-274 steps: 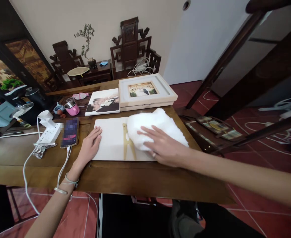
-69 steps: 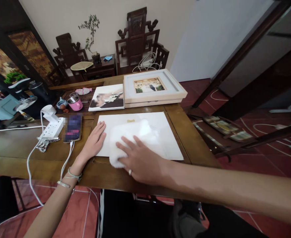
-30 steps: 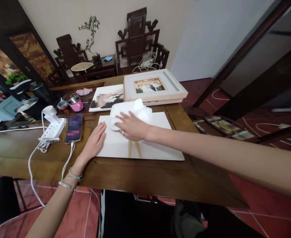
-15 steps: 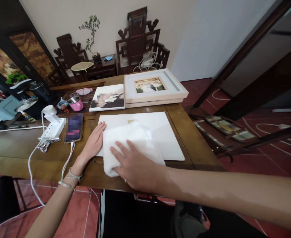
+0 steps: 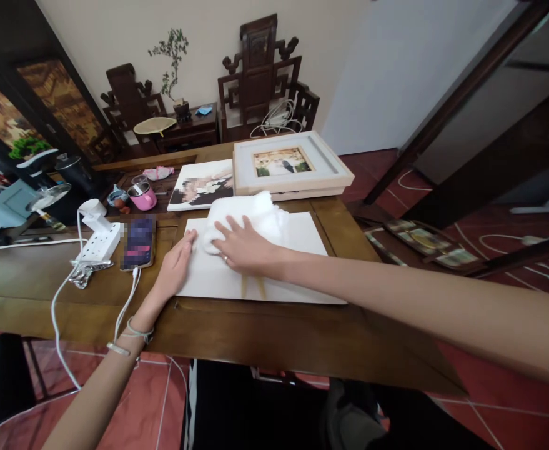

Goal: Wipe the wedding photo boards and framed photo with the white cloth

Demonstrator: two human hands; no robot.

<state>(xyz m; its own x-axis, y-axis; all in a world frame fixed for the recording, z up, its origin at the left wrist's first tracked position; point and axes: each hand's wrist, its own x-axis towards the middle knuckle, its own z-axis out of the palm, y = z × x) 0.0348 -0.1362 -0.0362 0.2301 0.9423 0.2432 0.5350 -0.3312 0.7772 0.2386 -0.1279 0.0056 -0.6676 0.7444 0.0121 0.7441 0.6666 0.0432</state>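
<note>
A white rectangular board [image 5: 297,287] lies flat on the wooden table in front of me, with narrow yellowish marks on its near part. My right hand [image 5: 246,250] rests palm down on a fluffy white cloth [image 5: 243,209], its fingers spread, pressing the cloth onto the board. The cloth covers the board's far left part and reaches past its back edge. At the board's left edge is my left hand [image 5: 175,265], fingers stretched out and touching the edge. The board's middle is partly hidden by my right hand and forearm.
Behind the board lie a photo print panel [image 5: 203,184] and a pale wooden picture frame [image 5: 250,181]. To the left are a phone [image 5: 139,240] on a cable, a white power strip [image 5: 100,242] and a pink mug [image 5: 143,197]. Carved chairs [image 5: 258,75] stand beyond the table.
My right hand has slid the cloth away from me, from the board's near side to its far edge, uncovering the yellowish marks. My left hand stays by the left edge.
</note>
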